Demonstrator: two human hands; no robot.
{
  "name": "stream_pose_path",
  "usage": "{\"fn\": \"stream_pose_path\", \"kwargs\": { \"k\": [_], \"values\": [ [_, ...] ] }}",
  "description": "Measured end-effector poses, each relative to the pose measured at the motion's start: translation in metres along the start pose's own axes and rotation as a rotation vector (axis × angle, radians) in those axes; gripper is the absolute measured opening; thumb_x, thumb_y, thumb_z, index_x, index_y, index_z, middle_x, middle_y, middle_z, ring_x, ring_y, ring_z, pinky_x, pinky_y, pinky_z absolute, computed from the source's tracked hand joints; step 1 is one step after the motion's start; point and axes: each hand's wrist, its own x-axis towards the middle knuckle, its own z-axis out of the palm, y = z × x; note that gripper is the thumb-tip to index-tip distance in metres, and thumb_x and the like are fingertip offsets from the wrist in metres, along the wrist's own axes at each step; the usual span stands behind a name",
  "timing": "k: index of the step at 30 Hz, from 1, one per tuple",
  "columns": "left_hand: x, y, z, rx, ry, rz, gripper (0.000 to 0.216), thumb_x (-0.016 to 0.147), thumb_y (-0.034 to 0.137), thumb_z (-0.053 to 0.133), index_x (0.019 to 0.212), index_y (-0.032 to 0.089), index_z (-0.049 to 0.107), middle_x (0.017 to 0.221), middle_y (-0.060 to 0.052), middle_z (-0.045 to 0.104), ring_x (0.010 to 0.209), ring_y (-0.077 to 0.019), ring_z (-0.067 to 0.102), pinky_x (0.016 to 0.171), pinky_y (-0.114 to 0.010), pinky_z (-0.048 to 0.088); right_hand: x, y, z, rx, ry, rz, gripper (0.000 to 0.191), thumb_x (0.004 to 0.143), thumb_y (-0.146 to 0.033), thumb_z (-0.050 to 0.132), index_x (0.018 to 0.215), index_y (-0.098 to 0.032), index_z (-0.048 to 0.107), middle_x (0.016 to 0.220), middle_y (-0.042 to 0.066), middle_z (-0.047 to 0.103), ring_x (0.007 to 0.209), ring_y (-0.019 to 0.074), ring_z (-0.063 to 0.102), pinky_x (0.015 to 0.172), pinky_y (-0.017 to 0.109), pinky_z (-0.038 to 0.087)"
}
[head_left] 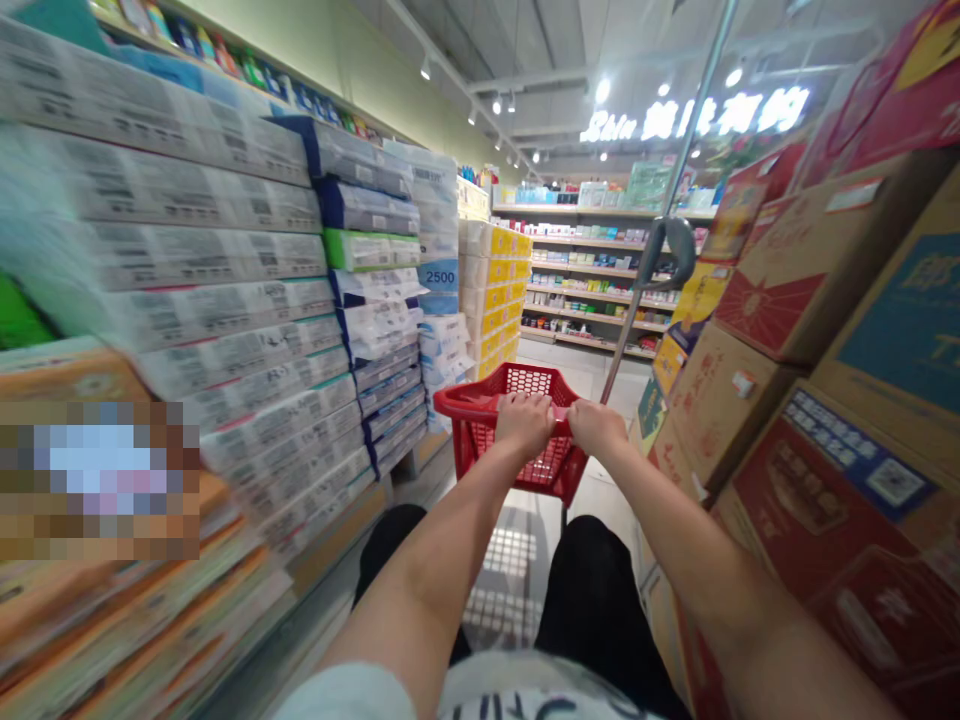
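A red plastic shopping basket with a mesh wall stands in the aisle straight ahead of me. My left hand is closed over its near rim. My right hand grips the same rim right beside it, knuckles up. Both arms reach forward over my dark trousers. The basket's inside looks bare as far as I can see.
Stacked packs of tissue paper wall the left side of the narrow aisle. Cardboard cartons pile up on the right. A metal pole slants up past the cartons. Stocked shelves close off the far end.
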Motion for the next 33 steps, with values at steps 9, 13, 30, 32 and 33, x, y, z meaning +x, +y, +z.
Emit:
{"fn": "stream_pose_path", "kwargs": {
  "k": [9,13,30,32,33],
  "values": [
    [-0.007,-0.031,-0.01,-0.055,0.037,0.042,0.03,0.092,0.028,0.04,0.113,0.024,0.061,0.114,-0.002,0.067,0.105,-0.0203,0.056,0.093,-0.039,0.034,-0.003,-0.041,0.0,0.04,0.139,-0.005,0.038,0.097,-0.026,0.03,0.115,-0.013,0.061,0.094,0.014,0.067,0.083,0.0215,0.063,0.073,0.032,0.043],
    [-0.004,-0.047,-0.012,-0.052,-0.008,-0.028,0.027,0.091,0.028,0.04,0.103,0.021,0.063,0.108,-0.004,0.068,0.105,-0.0199,0.056,0.093,-0.039,0.035,-0.028,-0.055,0.03,0.039,0.647,-0.226,0.04,0.097,-0.024,0.031,0.131,-0.019,0.051,0.11,0.012,0.064,0.097,0.0204,0.057,0.084,0.034,0.036],
    [-0.02,-0.054,-0.001,0.051,0.148,-0.064,0.046,0.097,0.032,0.028,0.135,0.019,0.049,0.148,-0.003,0.04,0.142,-0.0245,0.018,0.115,-0.049,0.014,-0.014,-0.07,0.02,0.032,0.547,-0.277,0.04,0.098,-0.028,0.028,0.13,-0.019,0.05,0.103,0.01,0.064,0.086,0.0176,0.059,0.072,0.028,0.039],
    [-0.02,-0.058,0.001,0.049,0.124,-0.067,0.047,0.098,0.03,0.024,0.134,0.017,0.051,0.144,-0.003,0.044,0.141,-0.0247,0.022,0.115,-0.048,0.017,-0.012,-0.074,0.02,0.04,0.502,-0.208,0.04,0.097,-0.027,0.029,0.131,-0.02,0.049,0.098,0.009,0.064,0.08,0.0177,0.058,0.068,0.028,0.039],
    [-0.019,-0.06,0.002,0.049,0.118,-0.072,0.047,0.098,0.029,0.023,0.133,0.017,0.052,0.143,-0.004,0.046,0.14,-0.0248,0.024,0.115,-0.047,0.018,-0.011,-0.076,0.019,0.034,0.488,-0.198,0.04,0.097,-0.025,0.03,0.133,-0.019,0.047,0.098,0.009,0.064,0.081,0.0186,0.058,0.068,0.029,0.04]
  ]
}}
